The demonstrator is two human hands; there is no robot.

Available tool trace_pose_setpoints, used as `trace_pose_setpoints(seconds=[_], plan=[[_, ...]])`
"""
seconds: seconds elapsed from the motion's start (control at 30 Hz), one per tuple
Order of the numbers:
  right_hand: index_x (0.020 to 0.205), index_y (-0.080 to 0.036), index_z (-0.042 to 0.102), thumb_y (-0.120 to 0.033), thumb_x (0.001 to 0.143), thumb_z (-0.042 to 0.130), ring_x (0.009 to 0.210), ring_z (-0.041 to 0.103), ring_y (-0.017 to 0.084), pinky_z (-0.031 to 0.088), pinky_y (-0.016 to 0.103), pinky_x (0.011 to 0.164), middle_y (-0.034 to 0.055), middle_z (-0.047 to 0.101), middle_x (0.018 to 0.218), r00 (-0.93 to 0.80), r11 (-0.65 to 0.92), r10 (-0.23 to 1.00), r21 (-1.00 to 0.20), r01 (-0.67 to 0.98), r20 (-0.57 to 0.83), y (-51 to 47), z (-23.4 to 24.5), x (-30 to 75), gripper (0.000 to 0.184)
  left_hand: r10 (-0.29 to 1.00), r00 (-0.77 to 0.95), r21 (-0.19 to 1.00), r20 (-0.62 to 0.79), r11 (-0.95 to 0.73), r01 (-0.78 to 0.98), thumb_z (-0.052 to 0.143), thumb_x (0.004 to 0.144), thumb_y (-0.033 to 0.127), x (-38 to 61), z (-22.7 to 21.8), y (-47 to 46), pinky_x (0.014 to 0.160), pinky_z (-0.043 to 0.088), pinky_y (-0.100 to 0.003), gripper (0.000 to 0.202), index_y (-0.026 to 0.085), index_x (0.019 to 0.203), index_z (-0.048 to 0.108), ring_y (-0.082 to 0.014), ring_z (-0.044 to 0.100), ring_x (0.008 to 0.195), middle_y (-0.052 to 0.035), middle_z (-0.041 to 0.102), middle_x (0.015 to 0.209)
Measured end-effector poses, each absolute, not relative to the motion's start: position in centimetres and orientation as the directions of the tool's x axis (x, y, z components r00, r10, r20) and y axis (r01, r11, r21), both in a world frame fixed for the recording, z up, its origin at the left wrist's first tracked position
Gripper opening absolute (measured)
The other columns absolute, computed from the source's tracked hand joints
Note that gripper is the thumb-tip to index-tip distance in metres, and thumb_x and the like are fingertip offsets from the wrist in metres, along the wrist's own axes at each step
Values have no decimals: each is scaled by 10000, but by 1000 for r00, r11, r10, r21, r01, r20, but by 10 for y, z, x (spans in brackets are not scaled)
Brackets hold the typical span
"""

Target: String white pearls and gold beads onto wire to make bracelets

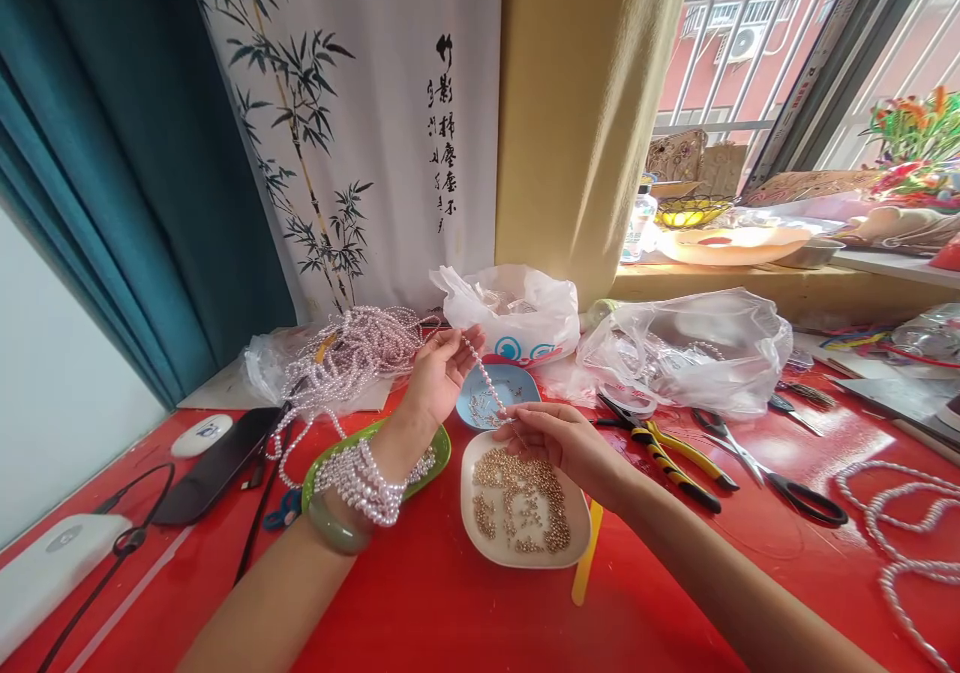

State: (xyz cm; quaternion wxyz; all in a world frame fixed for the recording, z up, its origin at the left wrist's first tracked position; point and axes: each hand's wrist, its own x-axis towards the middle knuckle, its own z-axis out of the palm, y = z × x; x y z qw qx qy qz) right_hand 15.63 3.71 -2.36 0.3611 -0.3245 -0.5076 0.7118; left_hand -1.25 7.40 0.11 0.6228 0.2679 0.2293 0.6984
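Note:
My left hand (441, 371) is raised over the red table (420, 603), its fingers curled round a strand of pale pink pearls (486, 378). More of that strand is wound round my left wrist (360, 483), above a green bangle (335, 531). My right hand (559, 441) pinches the strand's lower end just above a white dish (581, 543) of small gold beads (525, 498). A small blue dish (517, 385) lies behind my hands. A green dish (442, 450) sits under my left wrist.
A heap of pearl strands (352, 353) lies at the back left, plastic bags (690, 348) at the back. Yellow-handled pliers (667, 453) and black scissors (772, 473) lie to the right, with loose pearl strands (900, 543) beyond. A phone (217, 463), cables and a white power bank (52, 563) are at left.

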Motion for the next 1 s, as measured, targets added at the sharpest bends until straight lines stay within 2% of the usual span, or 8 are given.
trace_pose_setpoints(seconds=[0.1, 0.2, 0.3, 0.43, 0.5, 0.63, 0.8, 1.0], plan=[[812, -125, 632, -300, 726, 606, 555, 561, 69, 398, 182, 539, 51, 676, 696, -517, -191, 851, -972, -140, -93, 35, -21, 155, 196, 993, -89, 653, 72, -115, -748, 481, 752, 35, -14, 2, 74, 650, 502, -221, 142, 124, 673, 558, -153, 657, 730, -79, 686, 792], [690, -115, 632, -293, 721, 610, 459, 452, 39, 316, 178, 460, 20, 635, 599, -502, -135, 862, -987, -91, -72, 33, -18, 153, 183, 993, -88, 656, 76, -116, -746, 484, 748, 35, -13, 3, 73, 656, 502, -222, 137, 120, 677, 564, -156, 657, 739, -84, 685, 798], [593, -118, 598, -289, 718, 610, 416, 341, 30, 210, 203, 413, -25, 550, 500, -478, -69, 878, -997, -45, -39, 32, -16, 153, 213, 994, -89, 665, 69, -112, -738, 487, 749, 40, -12, 4, 72, 662, 502, -225, 131, 123, 683, 564, -154, 655, 738, -82, 684, 798], [604, -130, 572, -314, 731, 594, 409, 261, 33, 142, 232, 422, -79, 401, 437, -465, -10, 885, -1000, 10, -13, 32, -14, 153, 225, 992, -105, 670, 75, -128, -731, 488, 756, 48, -12, 8, 70, 667, 501, -225, 123, 127, 694, 558, -136, 652, 704, -71, 683, 781], [613, -133, 561, -339, 737, 583, 404, 234, 35, 124, 238, 425, -91, 354, 426, -470, 4, 882, -999, 36, -14, 32, -13, 154, 241, 989, -115, 678, 90, -145, -720, 494, 757, 53, -13, 11, 68, 649, 497, -212, 114, 131, 702, 556, -128, 649, 696, -65, 683, 782], [662, -132, 573, -374, 739, 570, 399, 231, 37, 124, 237, 423, -93, 350, 424, -474, 22, 880, -996, 81, -19, 31, -11, 154, 254, 979, -130, 701, 159, -204, -683, 516, 756, 64, -15, 18, 60, 613, 481, -194, 102, 140, 692, 541, -127, 644, 711, -59, 683, 785], [659, -137, 566, -373, 752, 553, 383, 251, 38, 141, 232, 418, -93, 350, 396, -449, 29, 893, -992, 121, -29, 32, -11, 153, 254, 958, -130, 732, 256, -280, -621, 529, 764, 87, -9, 27, 50, 649, 473, -209, 104, 146, 678, 540, -128, 639, 711, -51, 681, 770], [733, -142, 563, -403, 755, 536, 376, 238, 43, 122, 239, 411, -89, 379, 406, -441, 49, 898, -994, 93, 4, 33, -8, 154, 263, 951, -202, 753, 235, -309, -580, 564, 732, 100, -14, 35, 46, 676, 460, -207, 93, 149, 655, 580, -121, 623, 735, -31, 667, 760]])
